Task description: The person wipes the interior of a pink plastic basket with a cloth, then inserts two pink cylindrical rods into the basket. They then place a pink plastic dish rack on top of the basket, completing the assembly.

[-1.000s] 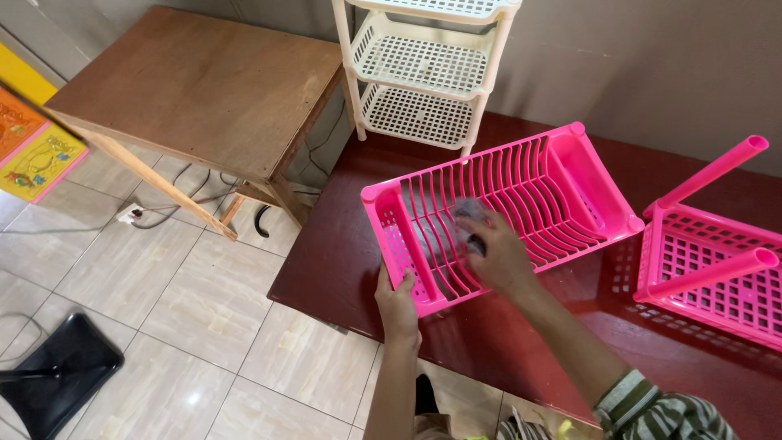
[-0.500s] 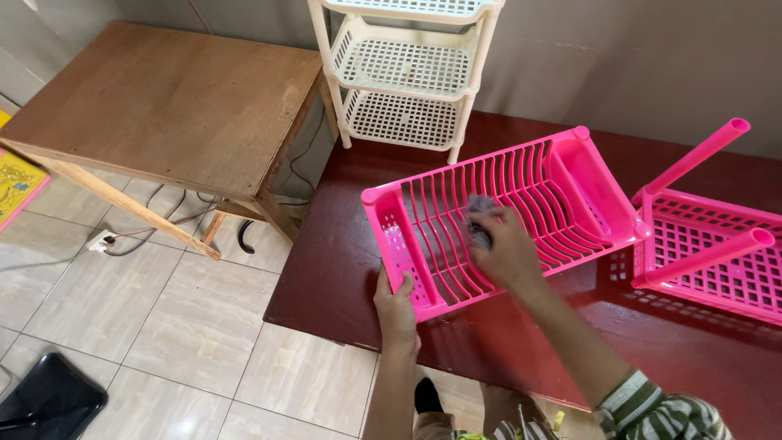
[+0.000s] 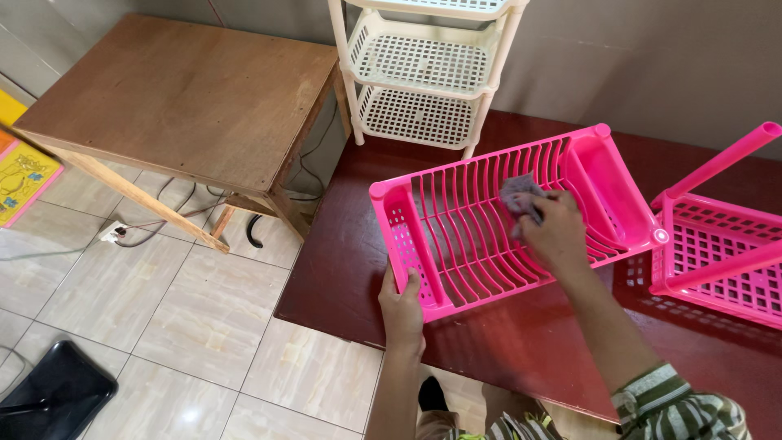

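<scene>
A pink slotted dish rack (image 3: 456,244) lies on a dark red table (image 3: 529,342). My left hand (image 3: 402,305) grips the rack's near left corner, thumb over the rim. My right hand (image 3: 554,232) presses a small grey cloth (image 3: 518,194) against the ribs in the middle of the rack. The cloth is bunched under my fingers, partly hidden.
A second pink basket shelf (image 3: 717,261) with two tube legs lies on the table at the right. A cream tiered plastic rack (image 3: 423,73) stands at the back. A wooden table (image 3: 187,90) is at the left over a tiled floor, cables beneath it.
My right hand has slid the grey cloth along the ribs, from the rack's left-middle toward its right end. The left hand keeps its hold on the corner.
</scene>
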